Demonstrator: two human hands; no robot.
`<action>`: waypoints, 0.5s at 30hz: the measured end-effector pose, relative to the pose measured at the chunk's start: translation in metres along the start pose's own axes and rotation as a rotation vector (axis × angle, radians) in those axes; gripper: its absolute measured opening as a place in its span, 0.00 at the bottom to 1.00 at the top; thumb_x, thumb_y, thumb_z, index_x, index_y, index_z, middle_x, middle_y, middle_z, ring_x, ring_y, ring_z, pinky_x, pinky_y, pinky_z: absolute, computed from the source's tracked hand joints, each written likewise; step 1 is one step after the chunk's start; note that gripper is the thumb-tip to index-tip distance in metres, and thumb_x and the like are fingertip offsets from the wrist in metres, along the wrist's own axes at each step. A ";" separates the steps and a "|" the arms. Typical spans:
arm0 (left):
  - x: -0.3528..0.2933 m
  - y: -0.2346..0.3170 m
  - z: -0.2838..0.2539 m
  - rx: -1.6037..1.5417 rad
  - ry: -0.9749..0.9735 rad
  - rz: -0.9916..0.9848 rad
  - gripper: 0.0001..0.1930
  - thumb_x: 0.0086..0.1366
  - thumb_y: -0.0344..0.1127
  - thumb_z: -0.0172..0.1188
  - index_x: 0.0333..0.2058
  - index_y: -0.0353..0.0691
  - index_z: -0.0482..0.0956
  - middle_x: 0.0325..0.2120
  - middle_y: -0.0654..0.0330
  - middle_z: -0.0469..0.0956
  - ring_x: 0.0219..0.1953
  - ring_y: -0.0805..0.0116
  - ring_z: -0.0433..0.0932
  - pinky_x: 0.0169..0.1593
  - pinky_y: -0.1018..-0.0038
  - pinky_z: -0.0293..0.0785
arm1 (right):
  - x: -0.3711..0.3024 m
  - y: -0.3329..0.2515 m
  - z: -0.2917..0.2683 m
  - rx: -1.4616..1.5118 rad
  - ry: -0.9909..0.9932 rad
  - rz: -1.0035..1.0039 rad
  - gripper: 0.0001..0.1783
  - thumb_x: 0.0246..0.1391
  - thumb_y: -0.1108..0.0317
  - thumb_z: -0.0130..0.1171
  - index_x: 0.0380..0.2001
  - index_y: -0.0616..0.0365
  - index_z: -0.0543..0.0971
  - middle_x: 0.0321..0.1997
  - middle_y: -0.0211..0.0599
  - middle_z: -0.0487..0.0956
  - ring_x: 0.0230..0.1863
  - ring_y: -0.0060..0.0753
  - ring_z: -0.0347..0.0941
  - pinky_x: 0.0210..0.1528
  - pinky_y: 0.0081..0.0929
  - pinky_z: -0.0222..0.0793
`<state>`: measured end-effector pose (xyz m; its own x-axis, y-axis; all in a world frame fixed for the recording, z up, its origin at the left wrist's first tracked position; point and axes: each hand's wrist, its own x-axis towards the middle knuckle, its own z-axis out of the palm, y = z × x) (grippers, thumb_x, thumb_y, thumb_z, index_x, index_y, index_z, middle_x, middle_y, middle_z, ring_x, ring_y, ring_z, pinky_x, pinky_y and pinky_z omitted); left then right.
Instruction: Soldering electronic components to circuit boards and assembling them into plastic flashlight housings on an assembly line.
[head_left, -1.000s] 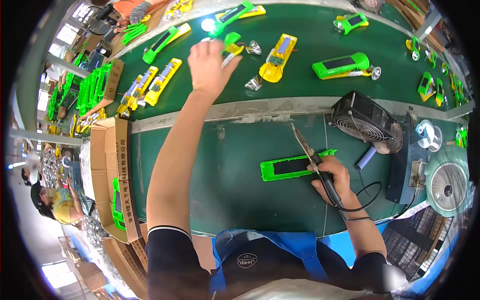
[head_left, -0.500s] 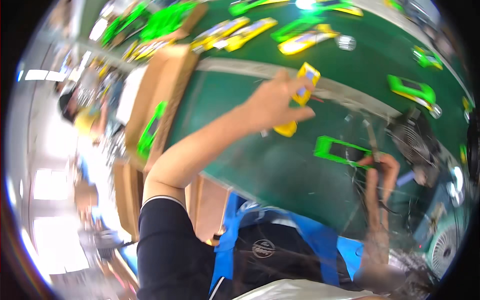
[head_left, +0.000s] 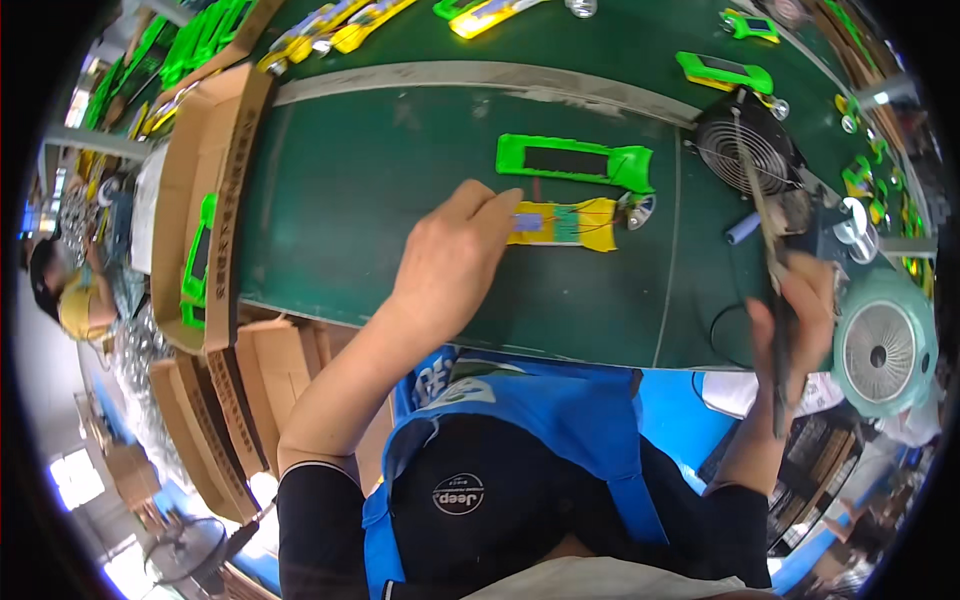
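On the green bench my left hand is closed on the left end of a yellow flashlight body. The body lies flat, showing a green circuit board, a violet-blue part and thin wires. A silver reflector head sits at its right end. Just beyond lies a green flashlight shell with a dark panel, touched by neither hand. To the right my right hand grips a long thin tool, held nearly upright, with a dark lower part. Its fingers are slightly blurred, and the tool's exact kind is unclear.
A black fan stands behind the tool, and a pale green round fan at right. A cardboard box with a green shell borders the left. Yellow and green flashlights lie beyond a grey strip. Another person is far left.
My left hand has brought the yellow body down onto the bench. The green shell is out of my right hand and lies beyond the yellow body. My right hand now grips the long tool.
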<state>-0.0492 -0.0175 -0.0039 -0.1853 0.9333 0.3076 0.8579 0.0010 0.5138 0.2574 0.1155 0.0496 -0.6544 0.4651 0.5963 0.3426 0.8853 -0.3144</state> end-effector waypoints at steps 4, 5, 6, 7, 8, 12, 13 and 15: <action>0.028 -0.005 0.019 -0.036 -0.039 0.125 0.12 0.53 0.24 0.57 0.38 0.35 0.80 0.32 0.52 0.79 0.38 0.52 0.78 0.40 0.63 0.76 | -0.039 -0.007 -0.038 0.102 0.134 -0.044 0.19 0.50 0.73 0.64 0.44 0.62 0.70 0.37 0.50 0.76 0.37 0.50 0.71 0.40 0.45 0.67; 0.032 -0.006 0.024 -0.138 0.007 0.153 0.10 0.53 0.24 0.58 0.36 0.34 0.81 0.32 0.52 0.79 0.36 0.53 0.78 0.41 0.64 0.76 | -0.043 -0.008 -0.043 0.030 0.113 -0.065 0.18 0.51 0.73 0.63 0.43 0.64 0.70 0.38 0.53 0.76 0.38 0.52 0.72 0.42 0.48 0.67; 0.034 -0.004 0.029 -0.343 0.049 0.058 0.09 0.54 0.25 0.60 0.36 0.34 0.81 0.31 0.53 0.80 0.35 0.54 0.78 0.39 0.64 0.75 | -0.047 -0.010 -0.048 -0.041 0.094 -0.088 0.17 0.51 0.72 0.63 0.42 0.66 0.71 0.40 0.56 0.76 0.38 0.54 0.72 0.44 0.51 0.67; 0.037 -0.005 0.034 -0.367 0.083 0.042 0.10 0.54 0.24 0.62 0.37 0.35 0.82 0.30 0.53 0.80 0.32 0.56 0.78 0.38 0.66 0.75 | -0.050 -0.013 -0.057 -0.228 0.010 -0.075 0.15 0.52 0.73 0.61 0.42 0.67 0.72 0.40 0.57 0.76 0.40 0.54 0.74 0.45 0.48 0.69; 0.037 -0.005 0.035 -0.395 0.091 0.019 0.10 0.54 0.24 0.62 0.37 0.35 0.82 0.29 0.53 0.80 0.32 0.59 0.78 0.37 0.69 0.75 | -0.057 -0.022 -0.071 -0.493 0.099 0.023 0.14 0.53 0.74 0.60 0.42 0.69 0.72 0.41 0.58 0.77 0.41 0.53 0.75 0.46 0.45 0.71; 0.033 -0.003 0.037 -0.503 0.102 -0.096 0.10 0.57 0.26 0.64 0.40 0.37 0.82 0.28 0.58 0.80 0.26 0.73 0.76 0.31 0.77 0.73 | -0.083 -0.012 -0.083 -0.440 0.418 0.592 0.11 0.59 0.72 0.54 0.44 0.65 0.73 0.40 0.50 0.76 0.40 0.42 0.74 0.44 0.34 0.71; 0.031 -0.002 0.037 -0.452 0.032 -0.135 0.13 0.57 0.25 0.64 0.42 0.39 0.81 0.28 0.61 0.79 0.27 0.76 0.75 0.31 0.78 0.73 | -0.090 -0.001 -0.070 -0.201 0.613 0.755 0.11 0.60 0.70 0.53 0.45 0.61 0.72 0.38 0.45 0.75 0.39 0.38 0.72 0.43 0.31 0.69; 0.029 0.002 0.038 -0.502 -0.073 -0.233 0.25 0.56 0.21 0.62 0.54 0.44 0.74 0.27 0.68 0.75 0.26 0.84 0.70 0.30 0.85 0.68 | -0.103 0.013 -0.037 0.305 0.839 0.842 0.11 0.64 0.65 0.50 0.47 0.54 0.71 0.36 0.35 0.74 0.35 0.29 0.69 0.39 0.25 0.66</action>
<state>-0.0346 0.0236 -0.0244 -0.2934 0.9515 0.0928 0.4614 0.0559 0.8855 0.3543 0.0791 0.0112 0.3702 0.8481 0.3790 0.2036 0.3240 -0.9239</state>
